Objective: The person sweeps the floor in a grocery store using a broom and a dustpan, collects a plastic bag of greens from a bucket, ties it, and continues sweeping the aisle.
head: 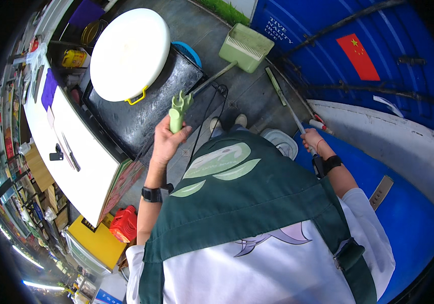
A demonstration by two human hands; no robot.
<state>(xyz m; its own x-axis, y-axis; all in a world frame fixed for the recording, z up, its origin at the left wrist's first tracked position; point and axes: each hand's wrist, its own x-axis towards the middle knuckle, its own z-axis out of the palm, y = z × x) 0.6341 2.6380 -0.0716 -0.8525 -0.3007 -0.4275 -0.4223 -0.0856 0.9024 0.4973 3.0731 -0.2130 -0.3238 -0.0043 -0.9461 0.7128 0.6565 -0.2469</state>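
Note:
My left hand [169,140] grips the light green handle [177,114] of a long-handled dustpan. Its pale green pan [245,49], with a row of white comb teeth, is low over or on the grey floor; I cannot tell whether it touches. On the right, my right hand [312,140] is closed around the grey pole [295,114] of a floor broom or squeegee. That tool's narrow pale green head [276,86] lies near the foot of the blue wall, to the right of the pan. Both my shoes [227,121] show between the two poles.
A black table [133,117] bears a large white round lid or tub [129,53] with a yellow handle. Knives [72,154] lie on a white counter [88,190]. A black cable [203,129] hangs near my feet. A lidded grey bin [279,142] stands beside a blue surface [399,235].

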